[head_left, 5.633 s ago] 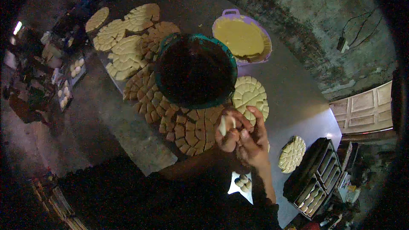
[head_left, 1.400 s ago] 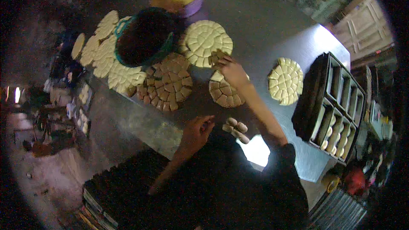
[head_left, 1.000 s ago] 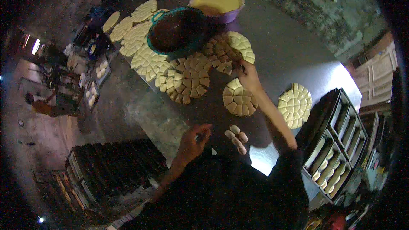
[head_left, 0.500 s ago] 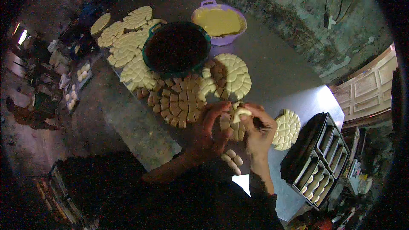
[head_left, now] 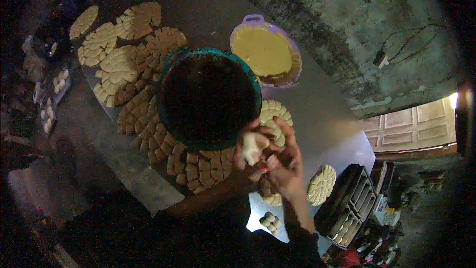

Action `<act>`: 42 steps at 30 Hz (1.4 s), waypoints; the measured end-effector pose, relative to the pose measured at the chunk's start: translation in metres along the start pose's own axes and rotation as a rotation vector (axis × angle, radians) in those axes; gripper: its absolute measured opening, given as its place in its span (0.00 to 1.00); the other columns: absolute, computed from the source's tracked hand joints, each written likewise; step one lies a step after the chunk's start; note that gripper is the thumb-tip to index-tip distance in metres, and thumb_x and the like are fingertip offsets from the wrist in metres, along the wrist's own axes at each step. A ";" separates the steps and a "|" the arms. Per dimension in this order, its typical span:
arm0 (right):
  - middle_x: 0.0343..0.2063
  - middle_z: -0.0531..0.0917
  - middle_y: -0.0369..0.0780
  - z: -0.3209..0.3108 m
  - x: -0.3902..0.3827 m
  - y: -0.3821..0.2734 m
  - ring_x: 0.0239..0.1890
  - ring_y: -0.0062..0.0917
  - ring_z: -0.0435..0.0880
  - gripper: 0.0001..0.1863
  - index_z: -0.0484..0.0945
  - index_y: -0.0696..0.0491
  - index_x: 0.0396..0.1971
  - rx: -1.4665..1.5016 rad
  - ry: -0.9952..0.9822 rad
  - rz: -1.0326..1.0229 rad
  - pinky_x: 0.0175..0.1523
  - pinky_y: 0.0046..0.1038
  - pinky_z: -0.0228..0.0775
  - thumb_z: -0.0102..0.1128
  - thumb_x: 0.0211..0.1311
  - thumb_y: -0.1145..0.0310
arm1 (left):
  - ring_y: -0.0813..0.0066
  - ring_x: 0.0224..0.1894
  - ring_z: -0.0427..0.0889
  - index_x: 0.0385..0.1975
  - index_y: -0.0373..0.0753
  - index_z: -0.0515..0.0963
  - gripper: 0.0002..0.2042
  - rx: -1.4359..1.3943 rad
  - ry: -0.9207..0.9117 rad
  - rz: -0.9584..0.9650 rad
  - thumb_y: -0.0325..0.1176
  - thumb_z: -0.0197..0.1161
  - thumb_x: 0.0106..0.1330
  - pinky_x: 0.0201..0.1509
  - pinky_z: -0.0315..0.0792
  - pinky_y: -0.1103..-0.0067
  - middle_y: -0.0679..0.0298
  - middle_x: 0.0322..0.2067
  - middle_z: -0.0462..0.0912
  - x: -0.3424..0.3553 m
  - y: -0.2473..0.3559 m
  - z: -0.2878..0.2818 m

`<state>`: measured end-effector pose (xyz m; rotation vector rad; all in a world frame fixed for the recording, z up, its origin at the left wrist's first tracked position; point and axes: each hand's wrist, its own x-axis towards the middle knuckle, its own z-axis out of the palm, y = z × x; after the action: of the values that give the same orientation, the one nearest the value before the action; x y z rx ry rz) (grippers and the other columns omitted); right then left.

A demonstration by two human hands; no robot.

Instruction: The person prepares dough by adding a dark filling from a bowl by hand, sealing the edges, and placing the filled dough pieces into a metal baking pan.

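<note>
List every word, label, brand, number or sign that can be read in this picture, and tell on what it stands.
None: no text can be read.
Purple tub and teal tub: no lettering that I can make out.
Small items beyond the baking tins: too small and blurred to tell.

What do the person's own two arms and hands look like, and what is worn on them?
The left hand and right hand are ungloved. Dark, plain-looking sleeves leave part of both forearms bare. The image is too dim and blurred to tell about rings.
</note>
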<state>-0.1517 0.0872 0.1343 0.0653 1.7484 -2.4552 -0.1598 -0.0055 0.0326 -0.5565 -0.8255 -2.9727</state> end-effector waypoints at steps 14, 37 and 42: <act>0.52 0.82 0.49 -0.141 0.269 0.076 0.52 0.39 0.80 0.31 0.68 0.49 0.67 -1.463 -0.119 -0.127 0.65 0.38 0.65 0.30 0.80 0.46 | 0.72 0.45 0.76 0.64 0.37 0.63 0.24 0.429 0.445 -0.108 0.27 0.59 0.70 0.55 0.73 0.70 0.60 0.45 0.71 0.020 0.069 -0.068; 0.44 0.85 0.41 -0.064 -0.165 0.017 0.42 0.23 0.83 0.20 0.78 0.55 0.53 -0.096 0.010 -0.398 0.44 0.23 0.75 0.68 0.64 0.63 | 0.68 0.64 0.72 0.59 0.35 0.72 0.19 -0.290 0.245 -0.635 0.41 0.53 0.77 0.69 0.66 0.69 0.58 0.59 0.74 -0.121 0.060 0.084; 0.62 0.73 0.47 -0.098 -0.268 -0.014 0.59 0.40 0.78 0.34 0.76 0.51 0.61 -1.148 0.096 -0.553 0.60 0.36 0.74 0.74 0.51 0.72 | 0.68 0.69 0.66 0.62 0.31 0.71 0.21 0.140 0.015 -0.637 0.23 0.59 0.69 0.71 0.64 0.71 0.59 0.65 0.69 -0.176 0.037 0.151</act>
<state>0.1085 0.2048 0.1439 -0.4584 3.2193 -1.2668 0.0595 0.0232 0.1124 -0.3038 -1.4304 -3.4077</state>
